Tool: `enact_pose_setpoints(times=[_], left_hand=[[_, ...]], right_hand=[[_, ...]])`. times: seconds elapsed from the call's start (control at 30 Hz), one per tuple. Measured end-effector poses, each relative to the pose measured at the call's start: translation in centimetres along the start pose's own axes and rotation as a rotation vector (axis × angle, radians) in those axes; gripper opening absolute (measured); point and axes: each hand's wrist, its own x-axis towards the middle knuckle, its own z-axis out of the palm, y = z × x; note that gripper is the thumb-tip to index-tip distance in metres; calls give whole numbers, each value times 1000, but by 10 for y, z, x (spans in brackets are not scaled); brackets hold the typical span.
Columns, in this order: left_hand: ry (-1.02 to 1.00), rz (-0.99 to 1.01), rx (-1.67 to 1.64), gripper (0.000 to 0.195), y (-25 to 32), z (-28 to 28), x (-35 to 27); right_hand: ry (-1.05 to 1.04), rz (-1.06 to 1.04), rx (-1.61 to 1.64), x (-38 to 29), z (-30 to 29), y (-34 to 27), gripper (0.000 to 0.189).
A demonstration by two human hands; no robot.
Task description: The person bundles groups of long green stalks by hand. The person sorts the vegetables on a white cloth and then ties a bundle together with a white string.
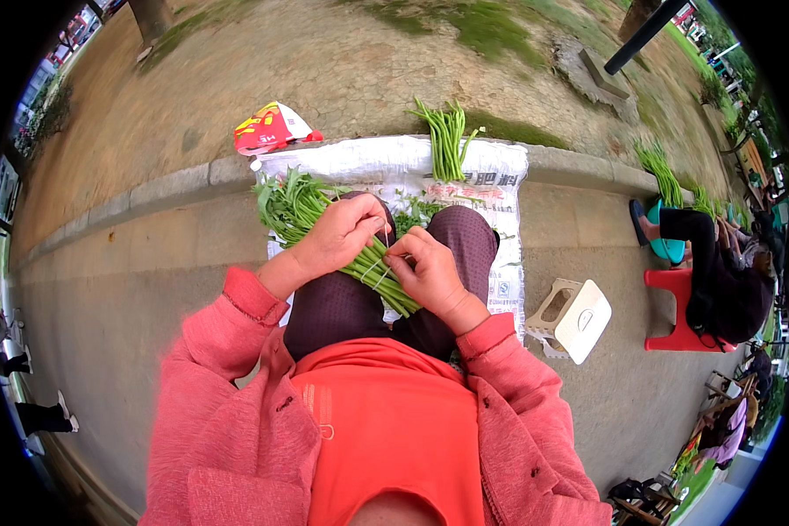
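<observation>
A bundle of leafy green vegetable stalks (371,271) lies slantwise across my lap, its leaves at the upper left and cut ends at the lower right. Pale string (372,268) goes around the stalks. My left hand (345,231) pinches a string end above the bundle, thumb against fingers. Close beside it, my right hand (432,273) has thumb and fingertips together at the string on the bundle's upper side. Loose leaves (415,214) show between my knees on a white woven sack (368,156). A second bunch of green stems (447,141) rests at the sack's far edge.
A red and white plastic bag (273,130) sits on the low curb (184,181) at the sack's far left corner. A cream folding step stool (575,319) stands to the right. Beyond it, a person (723,283) sits on a red plastic stool (670,309) near a teal basin (665,242).
</observation>
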Motion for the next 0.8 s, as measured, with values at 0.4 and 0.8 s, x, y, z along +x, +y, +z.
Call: enact_pose_setpoints(times=[0.4, 0.8], left_hand=[[232, -73, -491, 13, -29, 24, -25], [255, -99, -494, 15, -33, 26, -22]], right_hand=[[-59, -328, -141, 10, -7, -24, 9], [-320, -269, -52, -14, -11, -41, 8]])
